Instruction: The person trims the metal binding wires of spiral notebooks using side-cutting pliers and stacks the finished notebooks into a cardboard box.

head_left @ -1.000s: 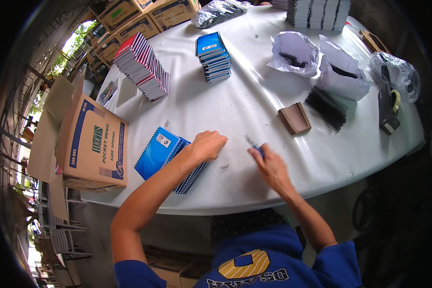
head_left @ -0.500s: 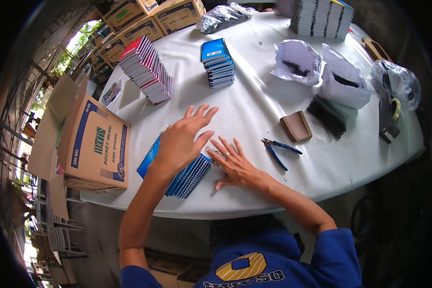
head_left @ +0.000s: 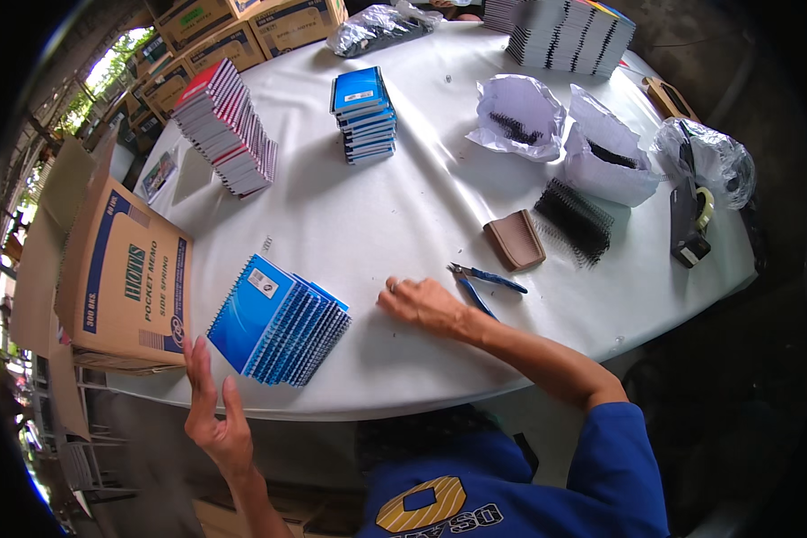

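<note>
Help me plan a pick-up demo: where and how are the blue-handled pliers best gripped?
Likely by the blue handles of the pliers, palm down, from the near right: they lie spread that way, with the jaws pointing away and left. The right hand, beside them on the left, should probably draw back first.

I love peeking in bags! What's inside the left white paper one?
The left paper bag holds black spiral coils; whatever lies beneath them is covered and can't be seen.
</note>
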Demonstrator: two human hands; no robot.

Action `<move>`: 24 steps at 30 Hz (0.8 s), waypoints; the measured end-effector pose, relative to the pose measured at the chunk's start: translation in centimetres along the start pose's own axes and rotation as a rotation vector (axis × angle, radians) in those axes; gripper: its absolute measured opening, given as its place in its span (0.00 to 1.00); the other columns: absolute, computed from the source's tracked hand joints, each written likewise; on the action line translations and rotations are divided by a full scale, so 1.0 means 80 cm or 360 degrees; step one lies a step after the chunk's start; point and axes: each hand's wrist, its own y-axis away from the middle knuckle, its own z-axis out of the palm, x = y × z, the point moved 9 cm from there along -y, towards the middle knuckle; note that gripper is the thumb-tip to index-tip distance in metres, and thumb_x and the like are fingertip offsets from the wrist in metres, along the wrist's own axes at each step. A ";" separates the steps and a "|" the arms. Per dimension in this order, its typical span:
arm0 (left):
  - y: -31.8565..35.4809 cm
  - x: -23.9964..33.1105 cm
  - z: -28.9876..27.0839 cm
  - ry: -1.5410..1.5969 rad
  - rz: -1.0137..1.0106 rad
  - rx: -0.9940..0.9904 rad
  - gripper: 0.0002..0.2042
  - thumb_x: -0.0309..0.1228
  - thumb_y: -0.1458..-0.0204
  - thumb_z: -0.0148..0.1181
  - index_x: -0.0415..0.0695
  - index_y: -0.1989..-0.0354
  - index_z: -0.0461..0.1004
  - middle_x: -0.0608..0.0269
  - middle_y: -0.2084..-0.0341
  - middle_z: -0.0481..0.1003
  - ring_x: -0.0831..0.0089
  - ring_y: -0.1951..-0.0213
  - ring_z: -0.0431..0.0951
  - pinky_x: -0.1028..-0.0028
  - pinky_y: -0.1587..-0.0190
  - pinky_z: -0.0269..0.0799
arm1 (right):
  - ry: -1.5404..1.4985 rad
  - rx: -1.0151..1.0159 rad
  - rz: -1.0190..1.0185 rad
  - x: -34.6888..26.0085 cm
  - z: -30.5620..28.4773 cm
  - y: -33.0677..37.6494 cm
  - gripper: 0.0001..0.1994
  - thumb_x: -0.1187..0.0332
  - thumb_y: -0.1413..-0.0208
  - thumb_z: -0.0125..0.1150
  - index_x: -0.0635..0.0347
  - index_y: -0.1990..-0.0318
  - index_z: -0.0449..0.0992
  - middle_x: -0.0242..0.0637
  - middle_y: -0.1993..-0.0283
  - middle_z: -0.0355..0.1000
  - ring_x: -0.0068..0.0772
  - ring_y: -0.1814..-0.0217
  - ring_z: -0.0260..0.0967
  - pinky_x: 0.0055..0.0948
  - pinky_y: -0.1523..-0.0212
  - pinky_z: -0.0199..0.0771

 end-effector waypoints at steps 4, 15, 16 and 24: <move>0.051 -0.043 -0.010 -0.0093 -0.0233 0.0149 0.24 0.15 0.45 0.49 0.35 0.37 0.62 0.49 0.37 0.63 0.60 0.35 0.61 0.64 0.35 0.55 | -0.0075 0.0343 0.0176 0.123 -0.075 -0.014 0.06 0.68 0.45 0.53 0.56 0.61 0.68 0.39 0.64 0.68 0.42 0.67 0.72 0.39 0.69 0.72; 0.154 -0.124 0.093 -0.0199 -0.0923 -0.0144 0.41 0.30 0.61 0.73 0.40 0.35 0.60 0.47 0.36 0.59 0.49 0.34 0.56 0.52 0.31 0.44 | 0.0058 0.0062 0.1063 0.462 -0.173 0.013 0.25 0.45 0.38 0.47 0.57 0.50 0.74 0.41 0.45 0.70 0.46 0.42 0.67 0.43 0.46 0.69; 0.143 -0.118 0.108 -0.0186 -0.0944 -0.0238 0.37 0.31 0.62 0.74 0.40 0.40 0.64 0.46 0.40 0.63 0.47 0.37 0.59 0.50 0.32 0.44 | 0.0034 0.0051 0.1028 0.455 -0.169 0.009 0.25 0.45 0.38 0.47 0.57 0.50 0.74 0.41 0.45 0.70 0.46 0.42 0.67 0.43 0.46 0.69; 0.118 -0.111 0.122 -0.0143 -0.0847 -0.0042 0.26 0.33 0.64 0.75 0.41 0.53 0.75 0.48 0.52 0.73 0.46 0.45 0.65 0.47 0.35 0.46 | 0.0525 0.0670 0.0599 0.282 -0.236 0.007 0.03 0.74 0.47 0.59 0.61 0.65 0.75 0.46 0.63 0.72 0.50 0.61 0.72 0.44 0.61 0.71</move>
